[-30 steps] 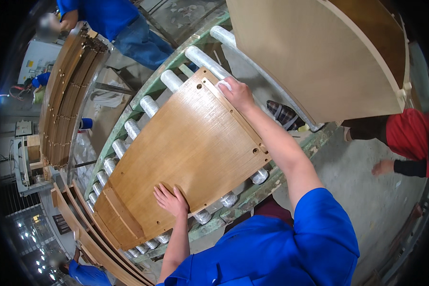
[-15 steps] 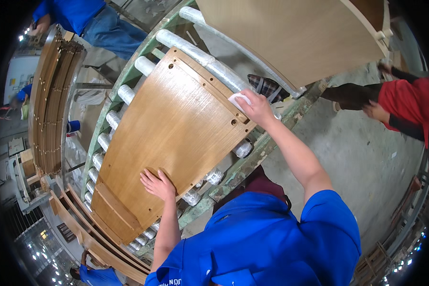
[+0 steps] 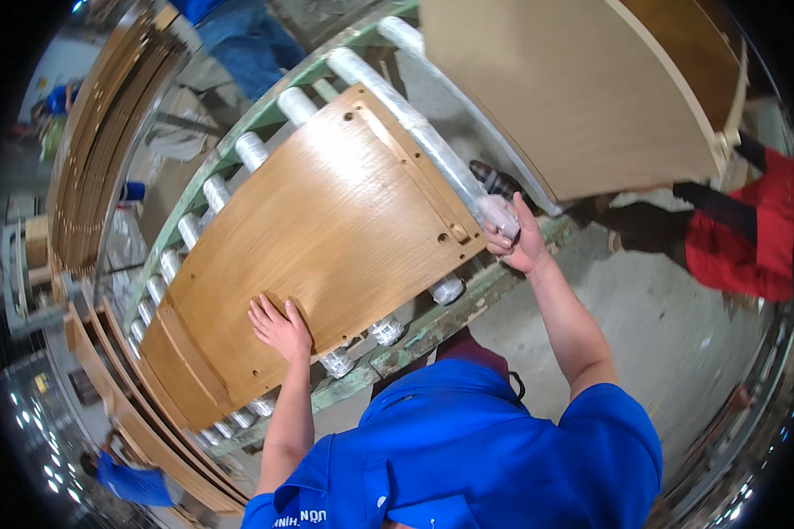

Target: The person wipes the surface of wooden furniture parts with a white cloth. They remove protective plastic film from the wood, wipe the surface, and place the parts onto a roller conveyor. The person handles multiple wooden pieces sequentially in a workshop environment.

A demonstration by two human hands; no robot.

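Observation:
A varnished wooden panel (image 3: 318,220) with one curved side lies on a conveyor of plastic-wrapped rollers. Thin wooden strips run along its two ends, and several small holes dot it. My left hand (image 3: 280,328) rests flat on the panel near its close edge, fingers spread, holding nothing. At the panel's right corner my right hand (image 3: 525,245) is closed around a pale lilac pad (image 3: 501,215). Hand and pad are just beyond the end strip (image 3: 412,165), over the end of a roller. Whether they touch the panel's edge I cannot tell.
The green conveyor frame (image 3: 423,328) runs along my front. A larger wooden panel (image 3: 565,97) stands at the upper right, near a person in red (image 3: 741,234). Stacked boards (image 3: 101,150) and long curved wooden pieces (image 3: 141,410) lie left. Another person's jeans (image 3: 249,44) show beyond the conveyor.
My right hand has moved right with the pad, off the end strip and past the panel's corner, turning the pad upward. The left hand stays flat on the panel. The view has shifted.

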